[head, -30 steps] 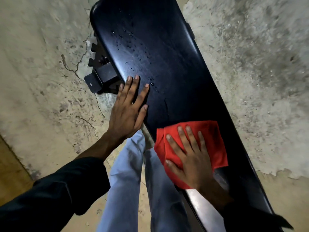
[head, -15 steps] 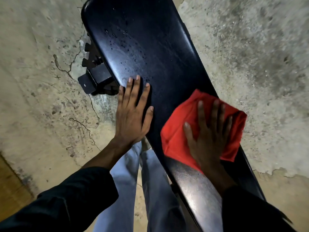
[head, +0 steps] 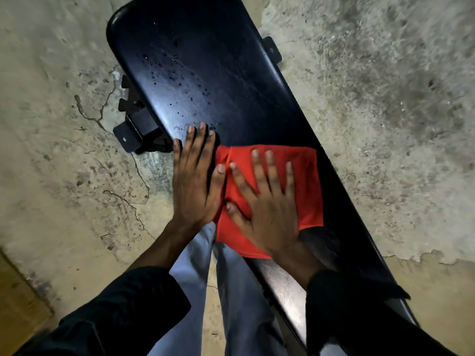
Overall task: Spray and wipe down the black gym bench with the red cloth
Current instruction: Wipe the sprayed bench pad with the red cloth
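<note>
Ideally, the right hand, fingers spread flat and pressing the red cloth to the middle of the black bench, should be sweeping toward the droplets while the left hand, fingers together, is bracing the edge.

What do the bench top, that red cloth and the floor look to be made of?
Bench: probably black vinyl or leatherette padding, smooth and glossy, with droplets beading on it. Red cloth: soft, matte fabric, possibly microfibre, creased near the hands. Floor: rough bare concrete, cracked and stained.
</note>
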